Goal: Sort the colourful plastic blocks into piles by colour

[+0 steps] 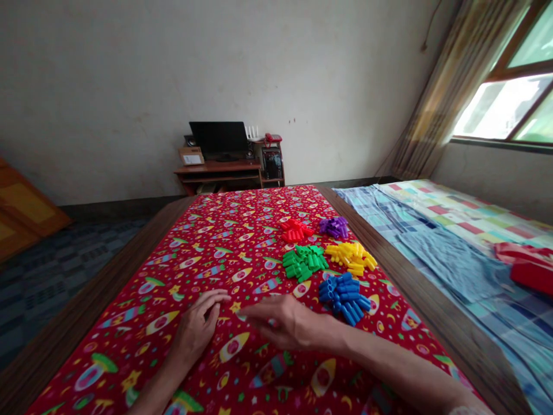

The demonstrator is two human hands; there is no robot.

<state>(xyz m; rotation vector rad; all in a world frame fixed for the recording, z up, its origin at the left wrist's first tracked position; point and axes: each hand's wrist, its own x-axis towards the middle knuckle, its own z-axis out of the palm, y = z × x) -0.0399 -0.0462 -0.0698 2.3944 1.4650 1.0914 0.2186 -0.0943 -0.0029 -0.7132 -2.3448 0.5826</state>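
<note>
My left hand (199, 327) lies on the red rocket-print cloth (181, 271), fingers stretched toward the middle and nothing in them. My right hand (283, 321) reaches leftward across the cloth, fingers pointing at the left hand's fingertips; it is slightly blurred and I cannot see anything held. Sorted piles of plastic tube pieces lie beyond the right hand: blue (344, 295) nearest, green (303, 261), yellow (352, 257), red (295, 230) and purple (334, 226) farther back.
The cloth covers a wooden table with bare wooden edges (380, 242). A bed with a checked sheet (453, 242) and a red object (529, 268) stands at the right. A desk with a monitor (220, 141) is against the far wall. A curtained window is upper right.
</note>
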